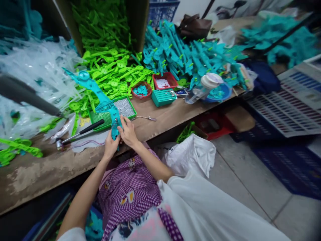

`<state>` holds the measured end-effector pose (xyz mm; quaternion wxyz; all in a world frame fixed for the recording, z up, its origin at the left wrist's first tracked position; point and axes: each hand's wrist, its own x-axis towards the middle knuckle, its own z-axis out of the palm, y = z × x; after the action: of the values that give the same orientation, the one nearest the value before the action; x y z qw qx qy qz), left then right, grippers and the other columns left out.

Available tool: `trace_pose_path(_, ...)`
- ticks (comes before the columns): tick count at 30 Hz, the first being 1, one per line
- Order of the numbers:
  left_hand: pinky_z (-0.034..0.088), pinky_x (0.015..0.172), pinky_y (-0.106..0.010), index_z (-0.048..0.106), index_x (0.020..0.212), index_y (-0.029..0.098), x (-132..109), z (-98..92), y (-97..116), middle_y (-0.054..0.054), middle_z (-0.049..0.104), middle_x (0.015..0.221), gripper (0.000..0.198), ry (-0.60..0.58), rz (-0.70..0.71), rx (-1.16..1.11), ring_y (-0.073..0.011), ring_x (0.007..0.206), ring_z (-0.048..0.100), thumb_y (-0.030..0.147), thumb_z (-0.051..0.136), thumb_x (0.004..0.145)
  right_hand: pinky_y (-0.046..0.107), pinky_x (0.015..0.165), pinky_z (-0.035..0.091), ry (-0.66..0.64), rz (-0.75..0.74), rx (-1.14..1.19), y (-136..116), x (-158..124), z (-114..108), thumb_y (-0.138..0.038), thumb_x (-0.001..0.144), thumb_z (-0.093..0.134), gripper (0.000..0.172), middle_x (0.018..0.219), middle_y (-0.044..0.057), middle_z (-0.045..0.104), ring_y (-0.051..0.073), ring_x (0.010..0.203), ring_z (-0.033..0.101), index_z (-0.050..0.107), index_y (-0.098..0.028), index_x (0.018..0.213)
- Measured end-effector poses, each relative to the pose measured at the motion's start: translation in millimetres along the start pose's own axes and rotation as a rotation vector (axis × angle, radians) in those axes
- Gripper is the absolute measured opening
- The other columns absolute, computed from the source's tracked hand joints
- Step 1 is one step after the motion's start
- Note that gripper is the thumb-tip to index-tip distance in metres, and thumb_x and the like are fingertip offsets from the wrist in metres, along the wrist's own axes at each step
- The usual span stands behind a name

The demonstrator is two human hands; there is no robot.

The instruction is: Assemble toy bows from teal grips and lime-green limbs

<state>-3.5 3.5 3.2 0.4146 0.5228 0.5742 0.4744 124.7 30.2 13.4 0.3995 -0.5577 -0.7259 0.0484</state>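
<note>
Both my hands hold a long teal plastic toy part [100,97] at its lower end, at the front edge of the wooden workbench [165,117]. My left hand [111,146] grips it from the left with fingers wrapped. My right hand [127,132] closes on it from the right, thumb and fingers pressed on the handle end. The part slants up and left, ending in a round head. Just behind it sits a green tray [122,108] filled with small silver screws.
A black-handled hammer [80,132] lies left of my hands. Heaps of green parts [110,67] and teal parts [185,53] cover the bench back. Small red and teal trays [164,97], a bowl, clear plastic bags [32,80], a white bag [190,154] and crates [288,107] on the floor.
</note>
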Motion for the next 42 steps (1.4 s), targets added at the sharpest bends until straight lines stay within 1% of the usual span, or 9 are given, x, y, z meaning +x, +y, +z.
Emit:
trace_pose_path(4, 0.05, 0.056, -0.024, 0.055, 0.1, 0.016, -1, -0.7, 5, 0.003, 0.064, 0.06, 0.035, -0.082, -0.077, 0.018, -0.0128, 0.05, 0.06, 0.042, 0.066, 0.079, 0.039, 0.104, 0.042, 0.179, 0.135, -0.041, 88, 7, -73, -0.034, 0.101, 0.03, 0.044, 0.12, 0.012, 0.063, 0.022, 0.117, 0.056, 0.06, -0.02, 0.128)
trace_pose_path(6, 0.05, 0.055, -0.024, 0.054, 0.1, 0.017, -1, 0.0, 9, 0.003, 0.065, 0.06, 0.037, -0.102, -0.088, 0.018, -0.013, 0.049, 0.06, 0.043, 0.067, 0.077, 0.039, 0.1, 0.044, 0.284, 0.364, -0.136, 150, 16, -116, -0.03, 0.099, 0.029, 0.043, 0.116, 0.014, 0.064, 0.023, 0.113, 0.057, 0.065, -0.017, 0.12)
trace_pose_path(11, 0.05, 0.055, -0.025, 0.054, 0.1, 0.017, -1, 1.3, 14, 0.003, 0.065, 0.06, 0.04, -0.103, -0.103, 0.029, -0.0132, 0.049, 0.061, 0.045, 0.068, 0.075, 0.049, 0.106, 0.035, -0.018, 0.663, -0.498, 260, 42, -169, -0.022, 0.094, 0.032, 0.051, 0.147, 0.018, 0.047, 0.031, 0.13, 0.045, 0.048, -0.009, 0.141)
trace_pose_path(21, 0.05, 0.055, -0.025, 0.055, 0.105, 0.016, -4, 2.3, 14, 0.003, 0.065, 0.059, 0.046, -0.096, -0.145, 0.006, -0.0136, 0.05, 0.061, 0.046, 0.07, 0.075, 0.042, 0.096, 0.041, -0.112, 0.475, -0.46, 268, 22, -157, -0.018, 0.091, 0.034, 0.041, 0.118, 0.021, 0.065, 0.028, 0.109, 0.056, 0.066, -0.011, 0.116)
trace_pose_path(28, 0.047, 0.051, -0.022, 0.053, 0.104, 0.015, -5, 2.1, 13, 0.003, 0.064, 0.057, 0.048, -0.071, -0.165, -0.098, -0.0116, 0.047, 0.059, 0.047, 0.071, 0.072, 0.048, 0.088, 0.045, -0.102, 0.72, -0.401, 280, 42, -170, -0.028, 0.081, 0.061, 0.019, 0.089, 0.021, 0.069, 0.029, 0.089, 0.062, 0.069, -0.011, 0.081)
trace_pose_path(31, 0.047, 0.05, -0.022, 0.053, 0.103, 0.014, -4, 1.3, 13, 0.003, 0.065, 0.057, 0.049, -0.072, -0.17, -0.131, -0.0114, 0.046, 0.059, 0.047, 0.071, 0.071, 0.05, 0.086, 0.047, -0.1, 0.814, -0.362, 264, 48, -181, -0.037, 0.075, 0.071, 0.025, 0.072, 0.016, 0.067, 0.029, 0.082, 0.064, 0.064, -0.015, 0.065)
trace_pose_path(34, 0.047, 0.049, -0.022, 0.053, 0.104, 0.014, -4, 1.0, 13, 0.003, 0.065, 0.056, 0.05, -0.083, -0.197, -0.156, -0.0116, 0.045, 0.059, 0.047, 0.072, 0.071, 0.042, 0.071, 0.053, -0.019, 0.785, -0.045, 203, 44, -171, -0.047, 0.072, 0.073, 0.032, 0.061, 0.007, 0.064, 0.023, 0.063, 0.063, 0.063, -0.017, 0.069)
trace_pose_path(38, 0.046, 0.048, -0.021, 0.052, 0.11, 0.012, -4, 1.3, 10, 0.003, 0.065, 0.056, 0.055, -0.108, -0.199, -0.183, -0.0115, 0.045, 0.059, 0.045, 0.072, 0.071, 0.033, 0.062, 0.055, -0.051, 0.428, 0.539, 83, 30, -104, -0.056, 0.078, 0.067, 0.036, 0.072, 0.002, 0.069, 0.017, 0.061, 0.064, 0.068, -0.02, 0.084)
trace_pose_path(42, 0.047, 0.049, -0.022, 0.053, 0.114, 0.013, -5, 0.7, 6, 0.004, 0.064, 0.056, 0.055, -0.133, -0.17, -0.187, -0.0115, 0.045, 0.059, 0.043, 0.072, 0.073, 0.034, 0.077, 0.055, -0.175, 0.06, 0.557, 13, 32, -36, -0.051, 0.089, 0.057, 0.031, 0.084, 0.004, 0.073, 0.018, 0.077, 0.068, 0.069, -0.023, 0.084)
